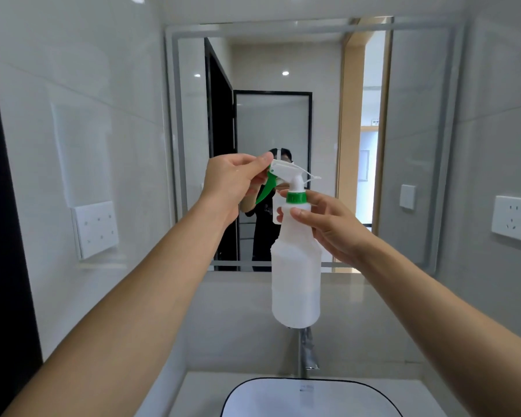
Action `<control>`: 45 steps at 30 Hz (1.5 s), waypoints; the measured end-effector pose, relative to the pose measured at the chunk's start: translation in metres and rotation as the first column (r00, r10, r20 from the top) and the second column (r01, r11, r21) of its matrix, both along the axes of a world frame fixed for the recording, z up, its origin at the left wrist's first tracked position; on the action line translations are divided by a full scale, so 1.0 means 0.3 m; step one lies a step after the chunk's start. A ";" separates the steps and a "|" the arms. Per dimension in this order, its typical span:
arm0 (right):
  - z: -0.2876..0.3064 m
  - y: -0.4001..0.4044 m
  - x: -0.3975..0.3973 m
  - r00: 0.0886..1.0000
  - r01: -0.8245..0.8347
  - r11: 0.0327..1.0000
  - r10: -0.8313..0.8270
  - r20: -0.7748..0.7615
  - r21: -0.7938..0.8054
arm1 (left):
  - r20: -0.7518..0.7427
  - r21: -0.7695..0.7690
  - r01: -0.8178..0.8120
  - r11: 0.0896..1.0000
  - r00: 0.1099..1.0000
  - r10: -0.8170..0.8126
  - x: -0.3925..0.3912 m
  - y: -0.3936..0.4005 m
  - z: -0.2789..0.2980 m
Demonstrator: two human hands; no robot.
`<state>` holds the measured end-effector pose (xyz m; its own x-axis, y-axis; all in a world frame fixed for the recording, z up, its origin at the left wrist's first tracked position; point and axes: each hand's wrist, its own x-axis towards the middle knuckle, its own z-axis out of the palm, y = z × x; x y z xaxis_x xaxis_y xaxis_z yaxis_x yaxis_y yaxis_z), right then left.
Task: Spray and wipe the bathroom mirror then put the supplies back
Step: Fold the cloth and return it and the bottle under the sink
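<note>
Spray bottle point(295, 275) held up before mirror point(283, 115), above basin point(310, 395); my right hand point(328, 227) clasps its neck, left hand point(232, 182) fingers point(263, 161) pinch the nozzle end; twisting may loosen my neck grip, dropping the bottle onto the tap point(307, 353).

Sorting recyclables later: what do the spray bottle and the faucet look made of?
Spray bottle: apparently matte, translucent white plastic; light glows through its cloudy body, and its collar and trigger are green. Faucet: seemingly polished metal, judging by its grey, mirror-like reflections.
</note>
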<state>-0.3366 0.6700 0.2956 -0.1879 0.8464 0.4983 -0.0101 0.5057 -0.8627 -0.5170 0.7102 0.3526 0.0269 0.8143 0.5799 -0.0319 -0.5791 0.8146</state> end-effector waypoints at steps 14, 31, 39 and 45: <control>-0.001 -0.038 0.030 0.998 -0.046 0.999 0.046 -0.048 -0.006 | 0.075 0.201 0.139 0.970 0.985 -0.156 0.037 -0.008 -0.037; 0.087 0.046 -0.066 0.987 -0.025 1.000 0.026 -0.157 0.007 | -0.395 -0.120 -0.059 0.991 0.919 0.006 -0.063 -0.133 -0.289; 0.053 0.088 -0.183 0.965 -0.231 0.972 0.234 -0.118 0.038 | -0.445 -0.086 -0.510 0.856 0.788 0.425 -0.028 -0.241 -0.383; 0.011 0.041 -0.240 0.889 -0.443 0.897 0.440 -0.129 0.005 | -0.369 -0.082 -0.710 0.699 0.673 0.640 -0.027 -0.398 -0.421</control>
<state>-0.4086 0.6823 0.2988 -0.4829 0.7027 0.5226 -0.3347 0.4033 -0.8516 -0.5251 0.5908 0.2263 -0.4409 0.7707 0.4601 0.5572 -0.1668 0.8134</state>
